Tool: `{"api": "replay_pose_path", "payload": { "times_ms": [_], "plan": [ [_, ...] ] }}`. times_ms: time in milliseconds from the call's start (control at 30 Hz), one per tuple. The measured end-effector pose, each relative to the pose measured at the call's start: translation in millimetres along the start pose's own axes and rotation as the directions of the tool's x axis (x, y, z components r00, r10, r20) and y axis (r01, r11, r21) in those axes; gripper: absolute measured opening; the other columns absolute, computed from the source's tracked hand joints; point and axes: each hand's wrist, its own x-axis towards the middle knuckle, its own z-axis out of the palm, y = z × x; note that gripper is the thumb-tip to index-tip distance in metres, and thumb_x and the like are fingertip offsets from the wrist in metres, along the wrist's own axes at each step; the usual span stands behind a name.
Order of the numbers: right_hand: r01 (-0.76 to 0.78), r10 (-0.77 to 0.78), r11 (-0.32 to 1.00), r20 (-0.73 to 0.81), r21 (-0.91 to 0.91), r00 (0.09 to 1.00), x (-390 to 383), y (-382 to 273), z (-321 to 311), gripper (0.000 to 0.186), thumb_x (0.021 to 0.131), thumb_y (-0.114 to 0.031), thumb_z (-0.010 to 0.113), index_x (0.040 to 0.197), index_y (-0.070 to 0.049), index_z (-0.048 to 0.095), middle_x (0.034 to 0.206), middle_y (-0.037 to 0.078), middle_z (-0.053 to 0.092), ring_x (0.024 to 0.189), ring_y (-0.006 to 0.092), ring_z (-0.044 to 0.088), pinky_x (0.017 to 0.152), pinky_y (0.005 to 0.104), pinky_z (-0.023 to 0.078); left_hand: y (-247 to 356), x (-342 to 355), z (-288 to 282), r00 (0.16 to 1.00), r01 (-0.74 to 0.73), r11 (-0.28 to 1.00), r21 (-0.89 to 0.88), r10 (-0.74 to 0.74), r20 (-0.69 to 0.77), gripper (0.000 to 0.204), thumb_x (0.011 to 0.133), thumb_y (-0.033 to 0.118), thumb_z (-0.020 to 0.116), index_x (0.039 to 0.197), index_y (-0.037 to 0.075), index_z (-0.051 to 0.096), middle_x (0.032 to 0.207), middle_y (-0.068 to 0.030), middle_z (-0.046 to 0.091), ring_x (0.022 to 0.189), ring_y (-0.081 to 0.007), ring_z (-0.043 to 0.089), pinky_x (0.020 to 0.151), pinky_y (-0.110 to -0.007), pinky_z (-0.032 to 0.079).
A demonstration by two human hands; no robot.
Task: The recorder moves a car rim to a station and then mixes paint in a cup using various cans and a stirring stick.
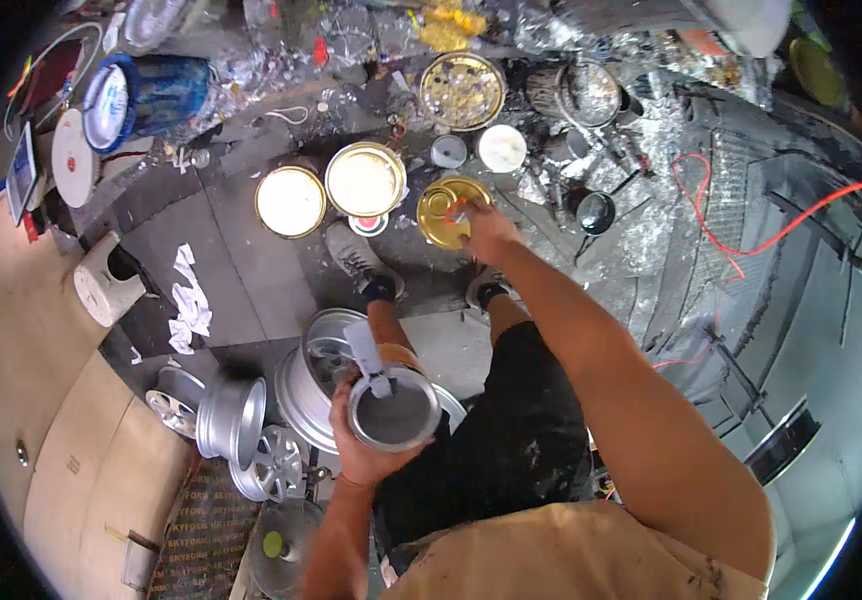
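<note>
My left hand point(361, 440) is wrapped round a cup of grey paint point(394, 412), held up in front of my lap. A flat, pale mixing stick point(363, 348) leans in the cup, its lower end smeared with grey. Down by my feet, my right hand point(489, 228) reaches to a gold-coloured round tin point(434, 232), its fingers curled at the right rim. Red shows beside the fingertips. To the left of it stand two open tins of white paint, one point(291, 202) slightly nearer than the other point(366, 180).
Behind the gold tin stand a white tub point(502, 149) and a paint-crusted can point(462, 92). A black ladle-like cup point(596, 212) lies right. Silver wheel rims point(232, 415) sit to my left, near a white stool point(109, 280) and crumpled paper point(189, 305). A red hose point(781, 240) crosses the right side.
</note>
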Motion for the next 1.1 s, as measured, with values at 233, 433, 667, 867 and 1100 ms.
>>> {"api": "replay_pose_path", "payload": {
  "times_ms": [233,433,667,867,1100],
  "plan": [
    [0.238,-0.230,0.915,0.064,-0.327,0.971,49,-13,14,0.033,0.090,-0.015,0.065,0.123,-0.014,0.068,0.131,0.009,0.065,0.130,0.0317,0.058,0.101,0.0450,0.054,-19,-9,27,0.998,-0.037,0.999,-0.013,0.037,0.048,0.147,0.046,0.032,0.106,0.154,0.008,0.010,0.152,-0.0214,0.039,0.140,-0.0364,0.046,0.121,-0.048,0.033],
    [0.434,-0.412,0.795,0.148,-0.424,0.899,59,40,48,0.021,0.093,-0.022,0.061,0.108,-0.016,0.076,0.117,0.010,0.072,0.115,0.0334,0.065,0.095,0.0465,0.054,-17,14,36,0.998,-0.051,0.996,-0.070,0.053,0.025,0.145,0.048,0.025,0.105,0.155,0.006,0.010,0.152,-0.0219,0.041,0.140,-0.0366,0.046,0.121,-0.048,0.032],
    [0.424,-0.390,0.875,0.179,-0.236,0.903,-43,2,-41,0.033,0.088,-0.045,0.066,0.088,-0.013,0.076,0.086,0.013,0.074,0.092,0.0367,0.071,0.081,0.0505,0.055,12,38,19,0.999,-0.033,0.992,-0.125,0.031,-0.011,0.137,0.050,0.016,0.103,0.154,0.004,0.014,0.146,-0.0192,0.050,0.139,-0.0329,0.050,0.119,-0.048,0.034],
    [0.569,-0.451,0.811,0.474,-0.136,0.757,-174,-62,-176,0.030,0.083,-0.042,0.072,0.080,-0.011,0.073,0.072,0.013,0.069,0.074,0.0369,0.069,0.067,0.0491,0.051,33,86,7,0.981,-0.192,0.981,-0.021,0.193,0.029,0.120,0.054,0.018,0.101,0.151,-0.002,0.032,0.140,-0.0204,0.056,0.129,-0.0336,0.059,0.112,-0.045,0.045],
    [0.558,-0.407,0.829,0.635,-0.046,0.656,-263,-132,-281,0.037,0.078,-0.042,0.078,0.077,-0.006,0.072,0.069,0.014,0.067,0.069,0.0369,0.067,0.062,0.0471,0.050,84,110,34,0.826,-0.535,0.844,0.040,0.513,0.233,0.091,0.063,0.028,0.094,0.139,0.004,0.051,0.143,-0.0203,0.052,0.141,-0.0460,0.043,0.118,-0.059,0.029]
  ]
}}
